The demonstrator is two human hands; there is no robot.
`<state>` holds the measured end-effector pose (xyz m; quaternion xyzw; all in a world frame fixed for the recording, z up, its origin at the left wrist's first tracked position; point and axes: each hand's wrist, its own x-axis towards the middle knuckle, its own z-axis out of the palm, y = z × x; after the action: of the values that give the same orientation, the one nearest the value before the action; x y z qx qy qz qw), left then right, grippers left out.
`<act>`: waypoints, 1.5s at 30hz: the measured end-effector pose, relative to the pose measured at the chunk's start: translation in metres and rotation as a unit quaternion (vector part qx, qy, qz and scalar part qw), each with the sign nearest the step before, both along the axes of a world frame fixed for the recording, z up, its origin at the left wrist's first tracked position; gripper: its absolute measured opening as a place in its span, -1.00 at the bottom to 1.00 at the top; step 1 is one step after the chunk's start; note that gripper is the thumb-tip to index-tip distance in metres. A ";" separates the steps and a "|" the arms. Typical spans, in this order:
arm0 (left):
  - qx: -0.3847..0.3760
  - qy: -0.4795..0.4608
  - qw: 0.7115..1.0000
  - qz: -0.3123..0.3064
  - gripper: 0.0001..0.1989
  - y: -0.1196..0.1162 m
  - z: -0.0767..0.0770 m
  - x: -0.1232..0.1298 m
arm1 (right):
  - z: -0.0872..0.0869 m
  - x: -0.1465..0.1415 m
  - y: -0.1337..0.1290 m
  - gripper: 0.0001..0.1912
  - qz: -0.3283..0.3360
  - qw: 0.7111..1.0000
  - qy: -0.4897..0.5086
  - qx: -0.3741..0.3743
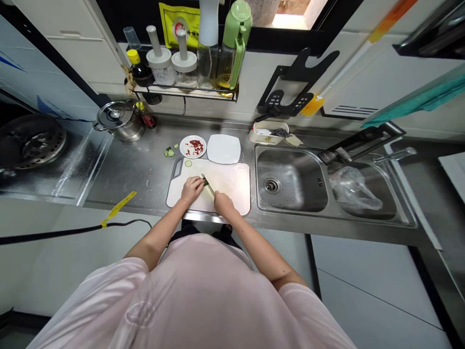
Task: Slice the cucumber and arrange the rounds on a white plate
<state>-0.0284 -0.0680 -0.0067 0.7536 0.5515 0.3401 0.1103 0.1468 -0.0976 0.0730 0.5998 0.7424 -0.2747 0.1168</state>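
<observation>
My right hand (224, 203) is closed round the handle of a kitchen knife (208, 185), its blade pointing away from me over the white cutting board (232, 186). Fingers of my left hand (193, 189) press down on a small dark green piece of cucumber (205, 182), right beside the blade. One pale cucumber slice (188, 163) lies near the board's upper left corner. Behind the board stand a white plate of chopped red pieces (193, 147), which look like chili, and a white square plate (224, 149). Several cucumber ends (169, 152) lie on the counter to their left.
A lidded steel pot (119, 121) and a wok (31, 140) are on the left. To the right is a sink (290, 179), with a plastic bag (354, 189) in its second basin. A rack of bottles and jars (185, 89) hangs above the counter.
</observation>
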 end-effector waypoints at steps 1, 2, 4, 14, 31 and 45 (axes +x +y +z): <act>0.001 -0.001 1.000 -0.001 -0.79 0.000 0.000 0.000 | -0.001 0.000 0.000 -0.76 0.001 1.000 0.001 0.000; 0.001 -0.002 1.000 -0.002 -0.79 0.000 0.000 0.000 | -0.001 0.000 0.000 -0.76 0.002 1.000 0.002 0.001; -0.001 -0.001 1.000 -0.002 -0.79 0.000 0.000 0.000 | -0.002 -0.003 0.004 -0.76 0.005 1.000 0.006 0.007; 0.002 0.004 1.000 -0.001 -0.78 0.001 0.001 -0.001 | 0.003 -0.021 0.025 -0.70 0.001 1.000 0.016 0.014; -0.002 -0.006 1.000 0.000 -0.78 0.001 -0.001 0.000 | -0.003 -0.017 0.020 -0.74 0.009 1.000 0.004 0.011; -0.008 -0.002 1.000 -0.003 -0.79 0.001 0.002 0.000 | -0.012 -0.001 0.003 -0.74 0.021 0.999 -0.004 0.024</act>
<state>-0.0284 -0.0672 -0.0050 0.7535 0.5520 0.3369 0.1186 0.1454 -0.0951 0.0607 0.5881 0.7606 -0.2516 0.1105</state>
